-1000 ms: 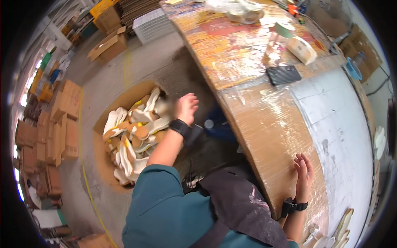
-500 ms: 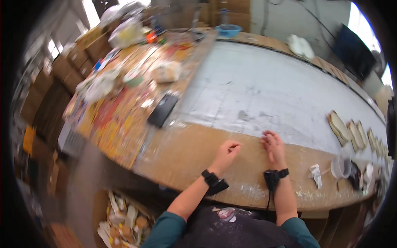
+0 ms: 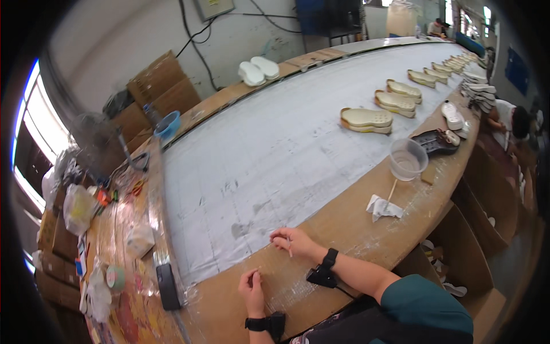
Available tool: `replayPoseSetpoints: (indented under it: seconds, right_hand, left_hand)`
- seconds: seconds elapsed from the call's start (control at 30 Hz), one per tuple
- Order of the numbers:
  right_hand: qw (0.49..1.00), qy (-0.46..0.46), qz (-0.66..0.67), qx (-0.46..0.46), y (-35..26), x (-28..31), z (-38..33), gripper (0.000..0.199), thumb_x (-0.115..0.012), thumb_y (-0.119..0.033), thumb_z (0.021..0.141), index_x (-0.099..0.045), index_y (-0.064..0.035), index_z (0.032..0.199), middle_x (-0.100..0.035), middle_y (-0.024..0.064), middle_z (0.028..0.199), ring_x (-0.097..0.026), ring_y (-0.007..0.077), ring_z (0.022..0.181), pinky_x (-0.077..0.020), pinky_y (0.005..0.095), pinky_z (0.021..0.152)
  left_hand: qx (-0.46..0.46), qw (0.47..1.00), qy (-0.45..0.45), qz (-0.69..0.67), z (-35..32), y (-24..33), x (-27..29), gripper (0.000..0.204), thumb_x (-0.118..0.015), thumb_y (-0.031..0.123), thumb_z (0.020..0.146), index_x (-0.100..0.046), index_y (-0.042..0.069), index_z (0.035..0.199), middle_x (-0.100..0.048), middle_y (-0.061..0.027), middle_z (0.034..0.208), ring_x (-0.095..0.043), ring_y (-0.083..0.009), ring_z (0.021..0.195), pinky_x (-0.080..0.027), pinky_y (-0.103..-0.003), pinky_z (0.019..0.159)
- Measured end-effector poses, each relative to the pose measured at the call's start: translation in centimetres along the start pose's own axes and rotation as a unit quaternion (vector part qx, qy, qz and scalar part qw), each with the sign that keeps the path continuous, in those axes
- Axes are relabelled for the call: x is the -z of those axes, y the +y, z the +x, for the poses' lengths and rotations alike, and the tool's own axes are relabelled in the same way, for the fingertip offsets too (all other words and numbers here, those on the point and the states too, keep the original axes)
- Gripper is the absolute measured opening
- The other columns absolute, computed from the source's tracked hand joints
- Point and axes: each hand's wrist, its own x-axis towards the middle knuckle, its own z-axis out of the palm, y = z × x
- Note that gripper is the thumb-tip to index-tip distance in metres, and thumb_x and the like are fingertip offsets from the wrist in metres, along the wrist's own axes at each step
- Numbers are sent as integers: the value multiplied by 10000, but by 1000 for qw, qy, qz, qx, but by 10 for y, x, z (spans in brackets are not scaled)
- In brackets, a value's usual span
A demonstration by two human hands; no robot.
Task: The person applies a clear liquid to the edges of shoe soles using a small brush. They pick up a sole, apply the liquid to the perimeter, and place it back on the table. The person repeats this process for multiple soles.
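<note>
Both my hands rest on the wooden front edge of a long work table [image 3: 355,229], whose middle is covered by a grey-white sheet [image 3: 275,155]. My left hand [image 3: 252,289] lies with its fingers curled together and holds nothing. My right hand [image 3: 295,243] sits just beyond it at the sheet's edge, fingers pinched on what looks like a thin white stick [image 3: 289,247]. Each wrist wears a black band with a small device. A crumpled white rag with a stick [image 3: 382,207] lies to the right of my right hand.
A clear plastic cup [image 3: 408,159] stands near the rag. Pale shoe soles [image 3: 366,118] lie in a row toward the far right, where another person [image 3: 513,120] works. A black flat device [image 3: 167,285], tape roll [image 3: 114,277], bags and a blue bowl [image 3: 168,125] crowd the left end.
My view swung up from a floor box of soles to the table. My left hand left that box and now rests on the table edge beside my right hand.
</note>
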Motion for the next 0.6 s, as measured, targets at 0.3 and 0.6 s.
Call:
replayPoseSetpoints:
  seconds: [0.3,0.6]
  right_hand:
    - [998,23,13,-55,-16,0,0,229,-495,-123,861,-511,16,1042,-591,75,922,-566,109,731,-487,235,637]
    - [998,42,-33,-24,-24,-3,-6,227,-501,-142,861,-520,14,1024,-604,61,833,-565,96,665,-474,224,583]
  left_hand:
    - [-8,999,-14,-46,-1,-4,1,113,-538,87,833,-565,-5,893,-565,-23,791,-507,-78,692,-408,-192,620]
    - [-9,998,-30,-56,-3,5,-3,109,-521,78,839,-567,-6,890,-568,-29,793,-516,-85,701,-409,-189,614]
